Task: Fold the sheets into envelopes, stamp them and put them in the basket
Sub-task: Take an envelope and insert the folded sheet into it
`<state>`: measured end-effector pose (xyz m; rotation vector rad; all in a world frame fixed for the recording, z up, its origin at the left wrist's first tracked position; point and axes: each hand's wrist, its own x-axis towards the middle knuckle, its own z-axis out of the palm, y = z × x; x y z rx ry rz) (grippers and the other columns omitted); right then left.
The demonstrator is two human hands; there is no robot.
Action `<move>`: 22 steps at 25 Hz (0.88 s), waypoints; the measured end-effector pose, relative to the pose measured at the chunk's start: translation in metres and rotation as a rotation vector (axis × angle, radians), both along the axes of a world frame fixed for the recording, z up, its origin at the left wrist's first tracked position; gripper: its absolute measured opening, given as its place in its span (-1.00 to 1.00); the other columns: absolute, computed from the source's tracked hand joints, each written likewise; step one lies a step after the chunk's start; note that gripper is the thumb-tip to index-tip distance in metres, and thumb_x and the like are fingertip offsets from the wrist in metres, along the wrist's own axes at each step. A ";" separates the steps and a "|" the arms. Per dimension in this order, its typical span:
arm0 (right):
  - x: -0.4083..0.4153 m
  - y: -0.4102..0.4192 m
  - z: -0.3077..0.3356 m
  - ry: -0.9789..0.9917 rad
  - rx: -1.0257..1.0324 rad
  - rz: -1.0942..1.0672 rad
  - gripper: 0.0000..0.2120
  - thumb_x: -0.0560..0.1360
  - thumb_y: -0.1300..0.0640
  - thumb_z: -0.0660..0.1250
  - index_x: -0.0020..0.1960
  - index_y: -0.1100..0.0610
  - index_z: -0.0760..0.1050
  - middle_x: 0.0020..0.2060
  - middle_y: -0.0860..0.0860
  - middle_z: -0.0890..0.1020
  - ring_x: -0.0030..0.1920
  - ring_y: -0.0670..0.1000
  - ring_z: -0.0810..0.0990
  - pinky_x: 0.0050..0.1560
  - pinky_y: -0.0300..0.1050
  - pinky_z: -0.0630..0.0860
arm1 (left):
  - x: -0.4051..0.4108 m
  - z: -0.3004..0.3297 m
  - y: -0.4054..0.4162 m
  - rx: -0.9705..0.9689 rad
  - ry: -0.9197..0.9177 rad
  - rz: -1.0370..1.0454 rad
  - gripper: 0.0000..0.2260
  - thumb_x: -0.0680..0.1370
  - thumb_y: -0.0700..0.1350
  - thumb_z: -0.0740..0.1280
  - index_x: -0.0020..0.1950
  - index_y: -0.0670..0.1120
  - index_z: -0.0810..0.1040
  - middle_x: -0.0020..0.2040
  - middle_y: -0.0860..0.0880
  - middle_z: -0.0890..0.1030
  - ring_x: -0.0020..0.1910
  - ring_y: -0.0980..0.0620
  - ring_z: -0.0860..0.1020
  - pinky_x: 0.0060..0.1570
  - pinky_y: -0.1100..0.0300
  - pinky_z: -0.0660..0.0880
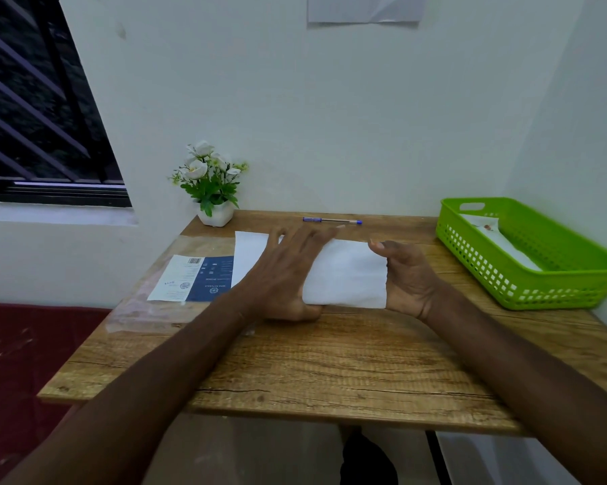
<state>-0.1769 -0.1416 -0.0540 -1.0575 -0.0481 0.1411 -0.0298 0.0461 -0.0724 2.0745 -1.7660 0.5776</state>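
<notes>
Head view: a wooden desk [330, 362] stands against a pale wall, with a barred dark window [39, 110] to the left and a dark red floor [21, 344] below it. A grey paper [363, 8] is stuck high on the wall.

In the middle of the desk lies a white sheet [347, 274], partly folded. The left hand [288, 271] lies flat on its left part, fingers straight and spread, pressing it down, thumb at the near edge. The right hand [405, 278] is at the sheet's right edge, fingers loosely curled, thumb and fingertips touching the edge; whether it pinches the paper cannot be told.

Left of the sheet is a clear plastic wrapper [162, 292] with a white and blue label [193, 278] that carries a barcode; its print is upside down and too small to read.

At the back stand a small white pot of white flowers [209, 183] and a blue pen [331, 221] lying along the wall. At the right edge sits a green basket [526, 274] with white folded paper [501, 241] inside, a small reddish mark on it.
</notes>
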 end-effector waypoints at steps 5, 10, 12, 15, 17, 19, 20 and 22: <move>0.002 -0.003 -0.003 -0.025 0.035 -0.024 -0.38 0.27 -0.03 0.63 0.25 0.22 0.64 0.16 0.17 0.68 0.19 0.19 0.66 0.18 0.12 0.59 | 0.004 0.002 0.000 0.009 -0.064 0.056 0.05 0.23 0.36 0.42 0.62 0.06 0.10 0.44 0.00 0.34 0.42 -0.03 0.35 0.40 -0.11 0.21; 0.011 -0.017 -0.002 -0.031 0.006 -0.058 -0.39 0.48 -0.12 0.46 0.40 0.21 0.50 0.32 0.20 0.57 0.31 0.20 0.56 0.33 0.16 0.46 | 0.011 0.003 0.005 0.017 -0.038 0.130 -0.03 0.22 0.34 0.43 0.56 0.06 0.20 0.41 0.02 0.37 0.39 -0.02 0.37 0.34 -0.08 0.26; 0.017 -0.030 0.005 0.006 -0.123 -0.190 -0.40 0.49 -0.19 0.45 0.33 0.21 0.47 0.21 0.27 0.54 0.17 0.20 0.56 0.24 0.12 0.48 | 0.017 0.004 0.010 0.015 0.033 0.190 -0.05 0.22 0.31 0.46 0.54 0.08 0.22 0.40 0.02 0.38 0.37 -0.01 0.38 0.32 -0.07 0.28; 0.020 -0.054 -0.001 0.073 -0.562 -0.600 -0.56 0.56 -0.12 0.36 0.04 0.29 0.64 -0.06 0.23 0.72 -0.10 0.18 0.67 -0.16 -0.08 0.62 | 0.024 0.005 0.015 0.111 0.147 0.261 -0.06 0.24 0.30 0.48 0.54 0.11 0.21 0.42 0.00 0.35 0.42 -0.02 0.31 0.41 -0.12 0.23; 0.020 -0.064 -0.015 0.080 -0.767 -0.851 -0.76 0.56 0.09 0.39 -0.05 0.29 0.65 -0.19 0.18 0.73 -0.17 0.15 0.66 -0.25 -0.12 0.58 | 0.027 0.004 0.018 0.163 0.201 0.292 -0.07 0.26 0.31 0.47 0.55 0.12 0.20 0.44 -0.01 0.34 0.44 -0.03 0.30 0.46 -0.15 0.20; 0.023 -0.068 -0.026 0.061 -1.001 -0.983 -0.92 0.48 0.21 0.46 -0.18 0.20 0.64 -0.27 0.10 0.72 -0.28 0.03 0.64 -0.24 -0.13 0.52 | 0.031 0.006 0.019 0.190 0.236 0.319 -0.07 0.27 0.34 0.45 0.56 0.12 0.19 0.46 -0.02 0.34 0.46 -0.05 0.29 0.48 -0.16 0.18; 0.025 -0.069 -0.028 0.054 -1.100 -1.003 -0.92 0.44 0.22 0.50 -0.22 0.13 0.64 -0.30 0.04 0.70 -0.31 -0.04 0.62 -0.23 -0.14 0.49 | 0.033 0.006 0.020 0.200 0.241 0.330 -0.06 0.28 0.35 0.46 0.56 0.11 0.19 0.47 -0.02 0.34 0.46 -0.06 0.29 0.49 -0.16 0.18; 0.029 -0.073 -0.031 0.061 -1.204 -1.001 -0.89 0.40 0.14 0.56 -0.21 0.09 0.64 -0.28 -0.04 0.69 -0.26 -0.07 0.63 -0.22 -0.15 0.47 | 0.036 0.004 0.019 0.221 0.240 0.352 -0.05 0.30 0.38 0.47 0.57 0.09 0.19 0.49 -0.02 0.34 0.48 -0.07 0.28 0.50 -0.18 0.17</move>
